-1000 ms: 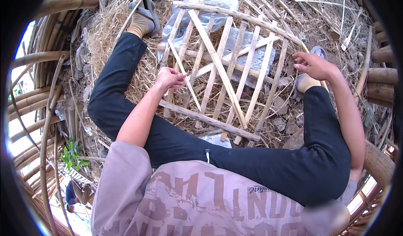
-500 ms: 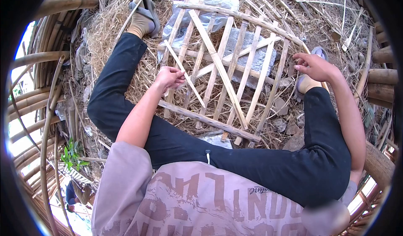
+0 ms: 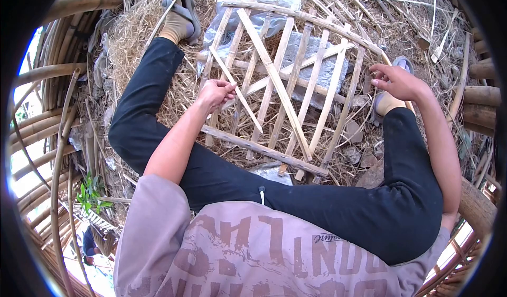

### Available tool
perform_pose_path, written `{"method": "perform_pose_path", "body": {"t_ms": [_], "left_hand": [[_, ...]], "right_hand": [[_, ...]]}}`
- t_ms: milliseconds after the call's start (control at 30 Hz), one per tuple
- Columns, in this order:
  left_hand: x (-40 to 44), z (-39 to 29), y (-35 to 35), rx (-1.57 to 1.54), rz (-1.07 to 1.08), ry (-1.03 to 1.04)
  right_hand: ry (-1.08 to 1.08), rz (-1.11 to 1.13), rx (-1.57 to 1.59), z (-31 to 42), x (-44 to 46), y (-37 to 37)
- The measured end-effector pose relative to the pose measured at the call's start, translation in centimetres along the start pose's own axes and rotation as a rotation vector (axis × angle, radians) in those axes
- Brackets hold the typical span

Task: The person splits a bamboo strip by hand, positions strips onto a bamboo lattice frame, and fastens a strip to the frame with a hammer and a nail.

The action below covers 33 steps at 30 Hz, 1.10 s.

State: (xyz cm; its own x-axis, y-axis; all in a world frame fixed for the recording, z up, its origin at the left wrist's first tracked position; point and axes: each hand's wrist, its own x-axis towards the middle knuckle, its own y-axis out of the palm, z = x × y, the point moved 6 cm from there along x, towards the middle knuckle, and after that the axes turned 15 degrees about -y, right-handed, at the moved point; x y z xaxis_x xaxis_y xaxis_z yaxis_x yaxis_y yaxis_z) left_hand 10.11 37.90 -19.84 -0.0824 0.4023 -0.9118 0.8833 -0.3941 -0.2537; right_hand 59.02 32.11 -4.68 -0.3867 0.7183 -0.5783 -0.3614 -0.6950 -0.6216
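Between the person's left hand and right hand, a pale, fan-shaped bamboo lattice lies on the ground. The left hand, over its near side, pinches a narrow, pale bamboo strip slanting across the slats. The right hand, just beside the opposite edge, has loosely curled fingers, with a gap between thumb and fingers and nothing visible inside; whether it touches the lattice cannot be told. The lattice looks mostly assembled: slats span its rails and two long strips cross diagonally. The pinched strip appears unattached, so fixing it seems left undone; the joints are too small to judge. Beyond the left hand is crumpled clear plastic sheeting; between the hands, a rough grey slab shows through the slats. Dry brown straw surrounds everything.
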Motion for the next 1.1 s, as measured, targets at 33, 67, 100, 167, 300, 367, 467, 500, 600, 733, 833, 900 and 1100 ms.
{"method": "perform_pose_path", "body": {"t_ms": [33,67,100,167,300,367,467,500,600,733,833,900,1100], "left_hand": [[-0.2,0.0,0.1,0.006,-0.001,-0.003],[-0.4,0.0,0.4,0.012,-0.001,-0.005],[-0.5,0.0,0.5,0.028,-0.009,-0.008],[-0.6,0.0,0.6,0.061,-0.030,-0.011],[-1.3,0.2,0.9,-0.072,0.033,-0.022],[-0.6,0.2,0.8,-0.060,0.040,-0.006],[-0.5,0.2,0.8,-0.032,0.024,-0.023],[-1.2,-0.2,0.8,-0.009,0.005,-0.032],[-1.0,-0.1,0.1,0.090,-0.061,-0.012],[-0.7,-0.3,-0.9,0.227,-0.142,0.008],[-0.9,-1.3,-2.0,0.333,-0.321,0.103],[-1.5,-2.8,-3.2,0.417,-0.534,0.229],[1.0,-6.0,-7.9,0.426,-1.052,0.448]], "right_hand": [[-0.005,-0.002,0.003,-0.1,0.0,0.0],[-0.009,-0.004,0.007,-0.2,0.0,0.1],[-0.007,0.001,0.012,-0.2,-0.1,0.1],[-0.007,0.005,0.023,0.2,-0.2,-0.2],[0.004,0.021,-0.010,0.4,-0.3,-0.2],[-0.005,0.006,-0.008,0.2,-0.3,-0.2],[-0.004,-0.006,0.020,-0.1,-0.2,-0.1],[-0.001,-0.009,0.034,-0.1,-0.2,-0.1],[0.017,0.010,0.030,0.4,-0.3,0.0],[0.006,0.006,-0.001,-0.1,-0.4,0.1],[0.009,0.003,0.010,-0.2,-0.6,0.2],[0.007,0.007,0.000,-0.3,-0.6,0.3],[0.131,-0.045,0.034,-2.3,-0.1,2.4]]}}
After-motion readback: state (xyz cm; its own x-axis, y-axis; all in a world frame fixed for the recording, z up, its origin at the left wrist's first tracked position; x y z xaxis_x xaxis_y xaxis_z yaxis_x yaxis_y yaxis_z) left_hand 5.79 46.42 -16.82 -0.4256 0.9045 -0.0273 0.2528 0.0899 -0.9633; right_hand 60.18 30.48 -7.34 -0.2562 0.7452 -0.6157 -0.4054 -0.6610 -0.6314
